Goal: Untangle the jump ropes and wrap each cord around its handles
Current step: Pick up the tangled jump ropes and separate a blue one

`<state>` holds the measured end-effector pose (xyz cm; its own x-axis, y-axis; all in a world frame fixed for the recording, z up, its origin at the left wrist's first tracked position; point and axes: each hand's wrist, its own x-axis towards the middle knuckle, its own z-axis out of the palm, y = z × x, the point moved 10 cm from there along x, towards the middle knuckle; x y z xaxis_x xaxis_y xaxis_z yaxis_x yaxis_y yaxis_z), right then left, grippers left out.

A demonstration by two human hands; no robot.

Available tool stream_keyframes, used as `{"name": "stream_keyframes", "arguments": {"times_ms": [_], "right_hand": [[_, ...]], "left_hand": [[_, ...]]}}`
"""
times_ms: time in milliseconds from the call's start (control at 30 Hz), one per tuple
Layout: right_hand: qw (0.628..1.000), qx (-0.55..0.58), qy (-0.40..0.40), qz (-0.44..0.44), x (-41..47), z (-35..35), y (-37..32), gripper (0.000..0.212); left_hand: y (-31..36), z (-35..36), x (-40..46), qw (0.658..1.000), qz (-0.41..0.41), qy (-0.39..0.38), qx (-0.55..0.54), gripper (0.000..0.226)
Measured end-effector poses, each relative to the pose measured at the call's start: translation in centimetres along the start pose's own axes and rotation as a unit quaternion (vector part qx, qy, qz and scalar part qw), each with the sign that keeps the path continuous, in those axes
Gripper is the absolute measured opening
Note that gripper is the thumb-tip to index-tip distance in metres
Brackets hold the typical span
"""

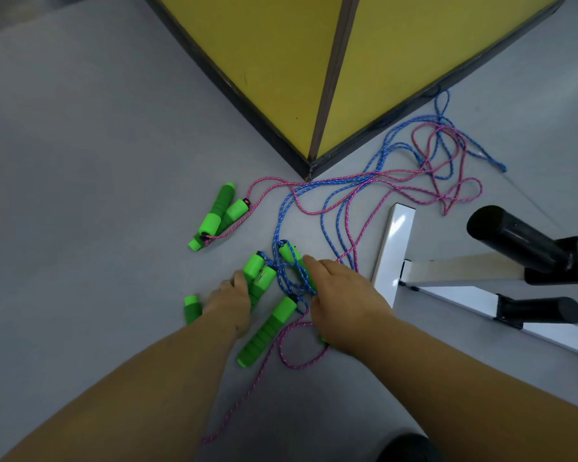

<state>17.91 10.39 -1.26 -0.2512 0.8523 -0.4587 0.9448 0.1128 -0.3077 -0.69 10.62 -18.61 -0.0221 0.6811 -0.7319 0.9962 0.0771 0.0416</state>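
Blue cords [327, 208] and pink cords [377, 181] lie tangled across the grey floor, running off to the right. Two green foam handles [216, 215] on a pink cord rest together at the left, apart from my hands. My left hand [229, 303] grips a pair of green handles [259, 275] with a blue cord at their tops. My right hand [342, 301] lies over another green handle [289, 255], fingers closed around it and the blue cord. Between my hands a single green handle [267, 331] lies loose on the floor. A pink loop [297, 358] sits under my right wrist.
A yellow panel corner with a dark base [309, 168] juts toward the ropes. A white metal frame [392, 248] with black padded rollers [514, 238] stands at the right, close to my right hand. Grey floor stretches away to the left.
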Motion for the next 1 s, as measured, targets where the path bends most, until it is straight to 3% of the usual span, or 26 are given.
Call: {"name": "stream_keyframes", "arguments": {"times_ms": [100, 167, 333, 500, 667, 833, 1000], "right_hand": [[1.0, -0.005, -0.009, 0.006, -0.5, 0.1, 0.6, 0.071], [1.0, -0.008, -0.022, 0.016, -0.6, 0.0, 1.2, 0.072], [1.0, -0.01, -0.009, 0.029, -0.6, -2.6, 0.7, 0.075], [0.997, 0.031, 0.071, 0.012, -0.9, -8.7, -2.6, 0.088], [0.98, 0.145, 0.136, -0.031, -3.6, -16.2, -6.2, 0.098], [0.935, 0.296, 0.19, -0.043, -8.1, -22.2, -8.4, 0.08], [0.882, 0.388, 0.259, -0.069, -13.5, -28.0, -10.9, 0.044]], "left_hand": [[0.3, 0.0, -1.1, 0.996, -0.001, 0.024, -0.09, 0.075], [0.5, -2.0, -2.6, 0.994, 0.003, 0.059, -0.09, 0.065], [2.0, -10.7, -7.0, 0.985, 0.06, 0.162, -0.023, 0.071], [4.5, -19.2, -13.2, 0.959, 0.151, 0.234, 0.054, 0.08], [5.1, -26.0, -20.4, 0.928, 0.191, 0.314, 0.059, 0.077], [4.2, -30.8, -27.9, 0.895, 0.209, 0.391, 0.043, 0.079], [4.2, -34.1, -35.9, 0.877, 0.207, 0.432, 0.038, 0.085]]}}
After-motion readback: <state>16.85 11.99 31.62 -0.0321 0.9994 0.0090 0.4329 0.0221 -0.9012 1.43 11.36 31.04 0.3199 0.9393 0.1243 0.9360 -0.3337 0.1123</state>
